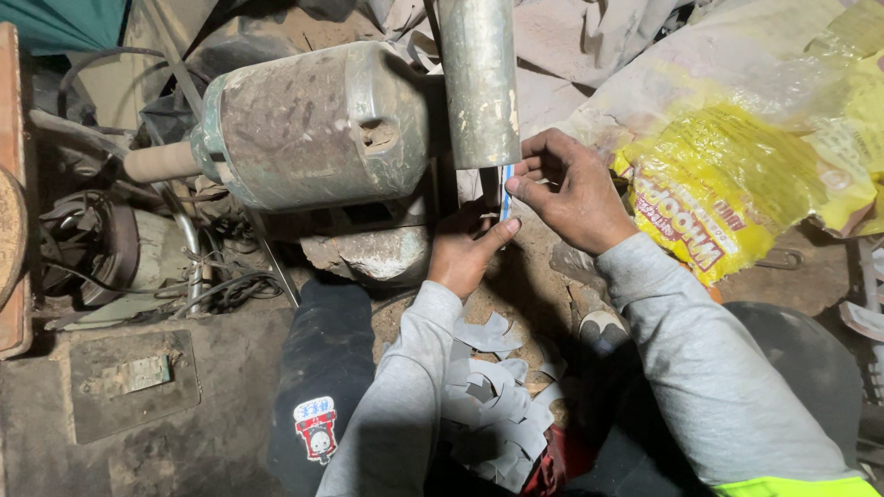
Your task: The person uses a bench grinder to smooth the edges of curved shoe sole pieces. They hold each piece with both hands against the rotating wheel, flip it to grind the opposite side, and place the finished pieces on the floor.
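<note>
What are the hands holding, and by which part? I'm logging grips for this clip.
A thin white-and-blue strip, pinched near its upper part by the right hand and at its lower end by the left hand, beside the metal cylinder.

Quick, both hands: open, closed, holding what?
Left hand: closed on the thin white strip, thumb against its lower end.
Right hand: pinching the same strip.

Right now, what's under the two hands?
Under the left hand and right hand: dusty floor and a pile of pale cut scraps between the knees. The sleeves cover part of the pile.
</note>
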Tool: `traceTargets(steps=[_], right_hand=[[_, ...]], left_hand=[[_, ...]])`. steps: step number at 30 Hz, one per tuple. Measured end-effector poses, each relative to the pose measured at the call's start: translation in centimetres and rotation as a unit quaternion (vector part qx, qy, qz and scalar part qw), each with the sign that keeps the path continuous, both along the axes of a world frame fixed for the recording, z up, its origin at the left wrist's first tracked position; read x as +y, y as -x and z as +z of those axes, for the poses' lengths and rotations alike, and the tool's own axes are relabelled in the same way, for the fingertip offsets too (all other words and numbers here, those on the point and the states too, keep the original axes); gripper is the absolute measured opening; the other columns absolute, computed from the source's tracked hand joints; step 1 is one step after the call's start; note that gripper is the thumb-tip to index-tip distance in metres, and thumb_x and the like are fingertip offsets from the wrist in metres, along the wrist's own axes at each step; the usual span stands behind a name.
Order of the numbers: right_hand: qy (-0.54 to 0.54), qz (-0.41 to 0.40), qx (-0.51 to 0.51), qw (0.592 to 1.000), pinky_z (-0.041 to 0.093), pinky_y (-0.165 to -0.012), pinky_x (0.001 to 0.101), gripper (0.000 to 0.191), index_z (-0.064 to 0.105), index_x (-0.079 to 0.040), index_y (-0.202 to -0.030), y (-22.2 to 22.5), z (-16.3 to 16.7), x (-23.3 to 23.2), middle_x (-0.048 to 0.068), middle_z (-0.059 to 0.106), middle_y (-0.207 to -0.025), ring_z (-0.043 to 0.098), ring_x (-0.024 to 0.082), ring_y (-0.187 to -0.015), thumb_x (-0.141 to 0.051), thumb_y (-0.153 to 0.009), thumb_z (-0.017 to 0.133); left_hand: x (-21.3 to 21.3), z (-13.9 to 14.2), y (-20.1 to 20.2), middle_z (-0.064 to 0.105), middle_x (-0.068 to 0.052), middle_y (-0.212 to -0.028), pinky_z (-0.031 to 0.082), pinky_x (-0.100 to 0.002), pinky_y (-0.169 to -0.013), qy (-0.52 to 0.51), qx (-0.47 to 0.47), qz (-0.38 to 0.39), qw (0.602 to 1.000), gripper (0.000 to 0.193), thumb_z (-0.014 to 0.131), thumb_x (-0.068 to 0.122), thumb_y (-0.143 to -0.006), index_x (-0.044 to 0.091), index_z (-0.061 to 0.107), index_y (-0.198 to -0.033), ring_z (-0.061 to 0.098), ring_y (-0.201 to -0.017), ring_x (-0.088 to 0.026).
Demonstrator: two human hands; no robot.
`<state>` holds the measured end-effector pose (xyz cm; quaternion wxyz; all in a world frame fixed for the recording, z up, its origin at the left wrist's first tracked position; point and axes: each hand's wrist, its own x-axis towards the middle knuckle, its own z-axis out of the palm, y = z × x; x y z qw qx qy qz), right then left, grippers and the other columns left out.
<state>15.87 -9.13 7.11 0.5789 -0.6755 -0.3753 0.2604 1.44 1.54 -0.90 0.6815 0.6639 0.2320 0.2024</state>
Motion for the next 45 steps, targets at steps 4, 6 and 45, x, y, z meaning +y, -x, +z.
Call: traceTargets(steps=[4,6,45], right_hand=[[0.024,-0.010,-0.015,1.000,0.058,-0.087,0.0270,0.031,0.061,0.003,-0.117,0.0,0.4,0.1,0.007,0.071,-0.101,0.068,0.011,-0.094,-0.002,-0.090,0.075],[0.022,-0.005,-0.016,1.000,0.058,-0.086,0.0270,0.031,0.061,0.003,-0.116,0.0,0.5,0.1,0.007,0.071,-0.100,0.068,0.011,-0.093,-0.002,-0.090,0.075],[0.032,0.047,0.003,0.998,0.058,-0.087,0.0280,0.029,0.061,0.003,-0.115,-0.8,-0.5,-0.5,0.007,0.071,-0.101,0.068,0.012,-0.095,-0.003,-0.089,0.073]], left_hand=[[0.0,0.0,0.1,0.071,-0.007,-0.113,0.054,-0.031,-0.093,0.048,-0.035,-0.008,0.998,0.046,0.081,0.025,-0.088,-0.002,0.067,-0.123,0.065,-0.104,-0.016],[-0.1,-0.2,0.1,0.070,-0.008,-0.117,0.053,-0.031,-0.098,0.055,-0.037,-0.009,0.998,0.048,0.081,0.025,-0.088,-0.002,0.066,-0.125,0.065,-0.109,-0.017],[-0.9,-1.3,0.7,0.073,-0.012,-0.112,0.054,-0.028,-0.082,0.160,0.003,-0.012,0.987,0.052,0.083,0.015,-0.085,-0.009,0.066,-0.128,0.066,-0.097,-0.016]])
